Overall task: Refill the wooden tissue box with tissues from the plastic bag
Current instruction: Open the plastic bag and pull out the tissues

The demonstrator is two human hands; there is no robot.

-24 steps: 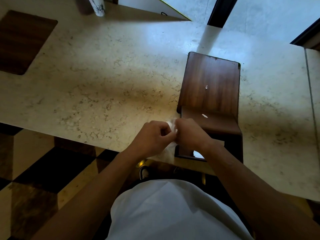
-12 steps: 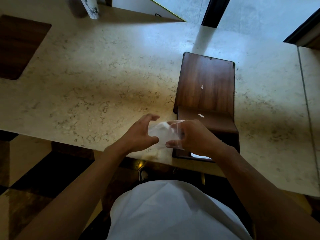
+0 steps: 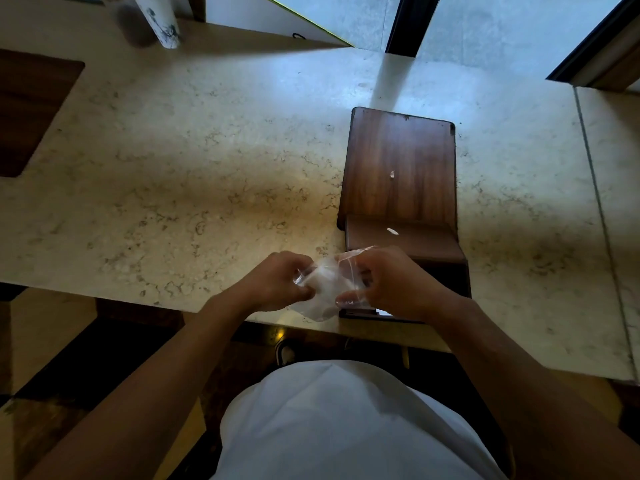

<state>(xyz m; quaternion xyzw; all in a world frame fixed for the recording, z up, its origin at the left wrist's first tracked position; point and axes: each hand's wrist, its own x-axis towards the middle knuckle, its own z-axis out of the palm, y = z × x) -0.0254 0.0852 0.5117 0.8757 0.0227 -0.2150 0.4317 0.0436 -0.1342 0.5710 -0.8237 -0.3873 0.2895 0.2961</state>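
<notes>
Cream marble counter with brown veining. Dark reddish-brown, wood-grained tissue box, flecked with white scraps. Clear plastic bag over white tissues. Tan-and-dark-brown checkered floor. White shirt.

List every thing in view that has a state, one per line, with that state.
plastic bag: held up between both hands at the counter's near edge, white tissues still inside
left hand: closed grip on the bag's left side
right hand: closed grip on the bag's right side
wooden tissue box: lying flat on the marble counter, near end open and dark
white cup: standing at the far edge
</notes>
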